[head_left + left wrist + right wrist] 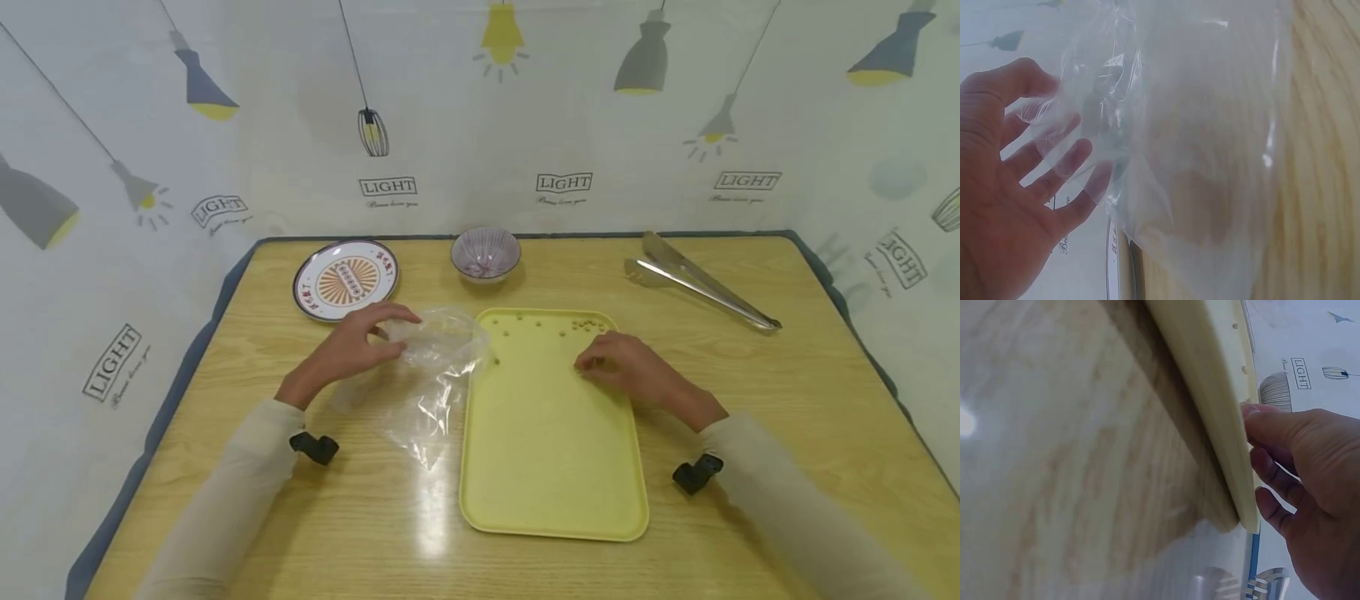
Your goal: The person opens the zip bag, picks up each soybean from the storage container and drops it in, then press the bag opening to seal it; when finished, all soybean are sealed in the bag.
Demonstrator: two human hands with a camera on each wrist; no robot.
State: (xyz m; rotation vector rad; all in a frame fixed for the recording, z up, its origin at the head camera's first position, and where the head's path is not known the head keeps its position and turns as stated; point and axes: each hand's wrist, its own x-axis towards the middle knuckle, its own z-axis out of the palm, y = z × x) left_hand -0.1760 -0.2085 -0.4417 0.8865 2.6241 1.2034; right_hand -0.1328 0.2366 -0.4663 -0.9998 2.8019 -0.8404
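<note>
My left hand [352, 342] grips the rim of a clear plastic bag [437, 408], with fingers showing through the film in the left wrist view. The bag hangs loosely from the hand beside the yellow tray [551, 467], its upper part overlapping the tray's left edge. Over the tray's right side, my right hand [633, 367] has thumb and fingertips drawn together in a pinch, a tiny pale speck showing at their tips. Small round tan pieces [588, 326] lie clustered at the tray's far right corner, with several more scattered along its far and left sides.
A patterned plate [303, 279] lies at the back left. Behind the tray stands a striped bowl [465, 254]. Metal tongs [705, 292] rest on the table at the back right. A printed fabric screen [465, 150] encloses the back and sides.
</note>
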